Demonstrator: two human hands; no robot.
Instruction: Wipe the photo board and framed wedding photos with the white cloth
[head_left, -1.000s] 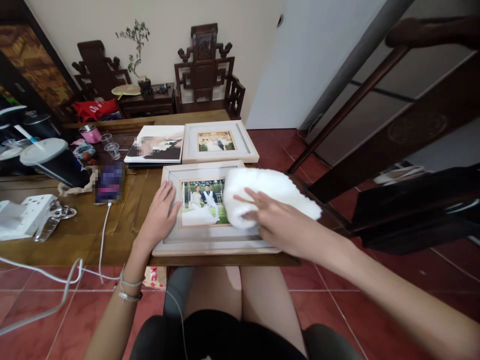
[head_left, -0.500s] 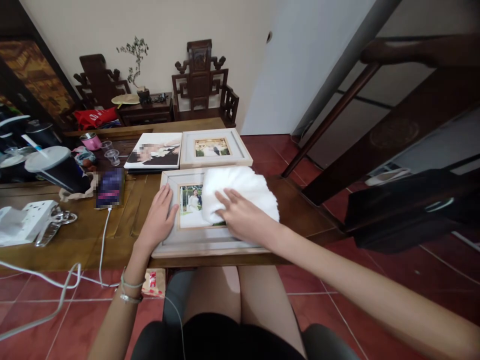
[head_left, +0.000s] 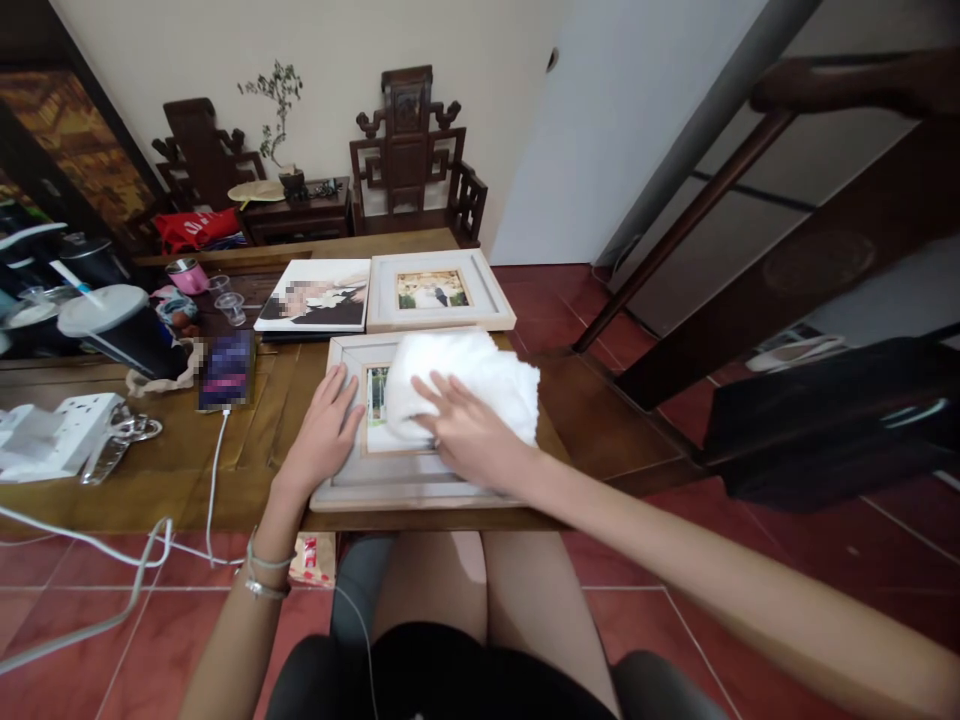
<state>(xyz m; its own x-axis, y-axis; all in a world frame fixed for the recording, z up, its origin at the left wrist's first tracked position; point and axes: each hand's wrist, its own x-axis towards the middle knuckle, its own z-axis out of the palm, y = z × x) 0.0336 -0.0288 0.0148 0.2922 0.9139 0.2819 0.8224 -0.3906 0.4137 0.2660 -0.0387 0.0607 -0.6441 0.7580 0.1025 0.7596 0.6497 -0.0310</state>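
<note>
A pale wooden picture frame [head_left: 352,487] with a wedding photo lies flat at the near edge of the wooden table [head_left: 150,470]. My left hand [head_left: 324,432] rests flat on the frame's left border, fingers stretched out. My right hand [head_left: 469,435] presses flat on a fluffy white cloth [head_left: 480,380] that covers most of the photo and the frame's right side. Only a strip of the photo shows between my hands.
A second framed photo [head_left: 439,290] and an unframed print [head_left: 315,297] lie behind. To the left are a phone [head_left: 225,370] on a cable, a lidded dark cup [head_left: 120,325], a white power strip [head_left: 56,435] and small cups. Carved chairs stand at the wall; a stair rail is right.
My right hand has slid the white cloth leftward across the photo, covering most of it. My left hand has stayed on the frame's left border.
</note>
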